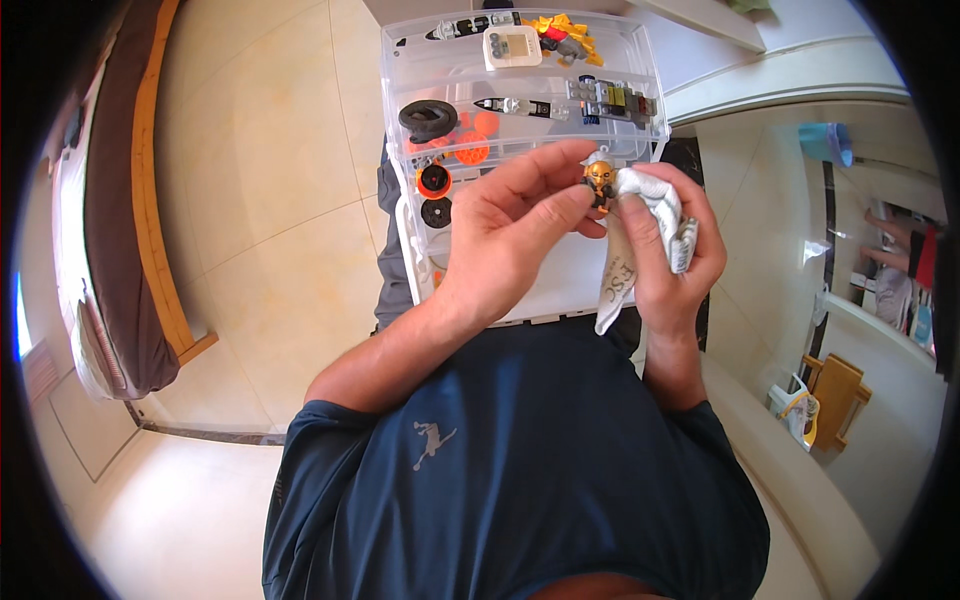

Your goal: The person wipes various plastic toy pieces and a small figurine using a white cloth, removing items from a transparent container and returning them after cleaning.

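A small toy figure [599, 180] with a gold head and dark body is pinched between the thumb and fingers of my left hand [510, 220]. My right hand [672, 240] is closed around a bunched white cloth [655, 195] with dark printing. One folded part rises beside the figure and touches or nearly touches it; a pointed end hangs down below the fingers. Both hands are raised over the near part of a transparent plastic box [394, 60]. The figure's lower part is partly hidden by my fingers.
Inside the box lie a grey toy ship [520, 106], a block-built vehicle [612, 100], a black ring-shaped piece [428, 121], orange round pieces [472, 148], a white small container [512, 47] and a yellow-and-grey toy [562, 40]. A wooden stool [838, 400] stands on the right, a bed-like frame [150, 200] on the left.
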Demonstrator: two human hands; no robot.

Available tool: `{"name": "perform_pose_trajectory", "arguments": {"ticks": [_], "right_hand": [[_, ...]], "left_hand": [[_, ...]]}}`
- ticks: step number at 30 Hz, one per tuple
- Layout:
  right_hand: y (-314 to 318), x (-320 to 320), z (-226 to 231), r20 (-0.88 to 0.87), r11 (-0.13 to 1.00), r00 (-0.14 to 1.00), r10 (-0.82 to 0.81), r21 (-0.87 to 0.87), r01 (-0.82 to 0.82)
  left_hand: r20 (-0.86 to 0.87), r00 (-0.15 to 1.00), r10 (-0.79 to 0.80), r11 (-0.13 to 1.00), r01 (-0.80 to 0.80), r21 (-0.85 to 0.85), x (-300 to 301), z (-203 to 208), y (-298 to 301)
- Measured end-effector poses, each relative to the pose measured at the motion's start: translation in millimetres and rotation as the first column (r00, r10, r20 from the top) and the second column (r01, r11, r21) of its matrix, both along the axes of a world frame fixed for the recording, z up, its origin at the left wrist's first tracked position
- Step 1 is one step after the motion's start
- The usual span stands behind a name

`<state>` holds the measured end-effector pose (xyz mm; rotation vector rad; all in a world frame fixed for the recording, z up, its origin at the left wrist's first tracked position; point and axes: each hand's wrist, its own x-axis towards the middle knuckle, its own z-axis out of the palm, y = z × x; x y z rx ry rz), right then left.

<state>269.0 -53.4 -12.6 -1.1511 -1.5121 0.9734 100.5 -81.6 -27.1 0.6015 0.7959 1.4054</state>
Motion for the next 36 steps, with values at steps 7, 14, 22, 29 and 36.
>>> {"name": "perform_pose_trajectory", "arguments": {"ticks": [7, 14, 22, 29, 36], "right_hand": [[5, 3, -4, -0.098, 0.999, 0.995, -0.036, 0.006, 0.037], [14, -5, 2, -0.185, 0.999, 0.983, 0.013, -0.039, -0.02], [12, -5, 5, -0.056, 0.996, 0.998, 0.01, -0.084, -0.015], [15, -5, -7, -0.079, 0.995, 0.993, -0.09, -0.047, 0.087], [12, -8, -2, -0.358, 0.984, 0.933, 0.034, -0.149, -0.093]], "left_hand": [[-0.176, 0.984, 0.016, 1.0, -0.013, 0.019, 1, 3, -1], [-0.275, 0.96, 0.053, 0.993, -0.022, 0.115, 4, -6, -3], [-0.474, 0.881, -0.003, 0.978, 0.101, 0.18, -1, -4, -1], [-0.317, 0.944, -0.092, 0.992, 0.113, 0.05, -1, -5, -3], [-0.417, 0.906, -0.07, 0.989, 0.118, 0.09, -3, -3, -1]]}}
